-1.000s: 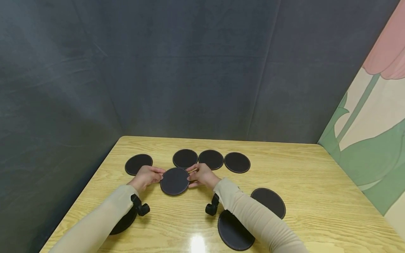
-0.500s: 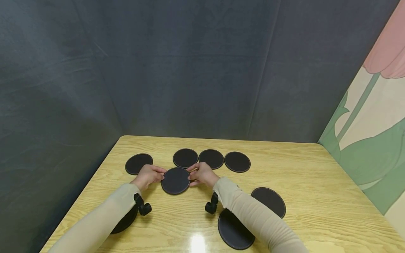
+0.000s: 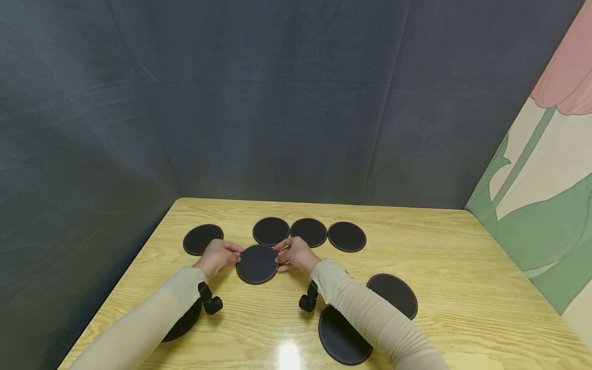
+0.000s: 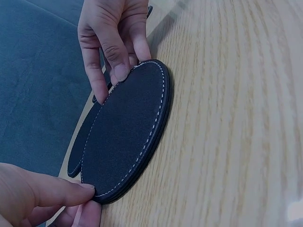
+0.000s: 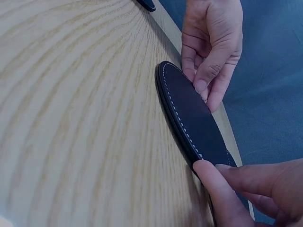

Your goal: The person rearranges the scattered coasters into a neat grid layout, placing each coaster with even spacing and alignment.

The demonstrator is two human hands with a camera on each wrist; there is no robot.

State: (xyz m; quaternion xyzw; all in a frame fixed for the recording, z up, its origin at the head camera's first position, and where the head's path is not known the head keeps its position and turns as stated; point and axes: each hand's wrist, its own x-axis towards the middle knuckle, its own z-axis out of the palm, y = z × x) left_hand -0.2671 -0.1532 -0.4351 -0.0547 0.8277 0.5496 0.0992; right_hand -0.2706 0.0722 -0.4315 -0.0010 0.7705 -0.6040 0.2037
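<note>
A round black coaster point(image 3: 257, 264) with pale stitching round its border lies between my two hands, near the middle of the table. My left hand point(image 3: 218, 257) pinches its left rim, thumb on top, as the left wrist view shows at the lower left. At the opposite rim my right hand point(image 3: 298, 255) holds the edge with thumb and fingers. Seen from the right wrist, the coaster's edge point(image 5: 177, 125) looks thick and layered. Just behind it, three like coasters stand in a row: a left one point(image 3: 271, 231), a middle one point(image 3: 309, 233) and a right one point(image 3: 347, 237).
Another black coaster point(image 3: 202, 239) lies beyond my left hand. One more point(image 3: 185, 322) is partly under my left forearm. Near my right sleeve are two others, a farther coaster point(image 3: 393, 295) and a nearer coaster point(image 3: 342, 339). A dark curtain point(image 3: 277, 103) hangs behind the wooden table point(image 3: 439, 257).
Both hands still hold the coaster. It has shifted very slightly to the right, and my left hand has moved a little right with it. The other coasters stay where they were.
</note>
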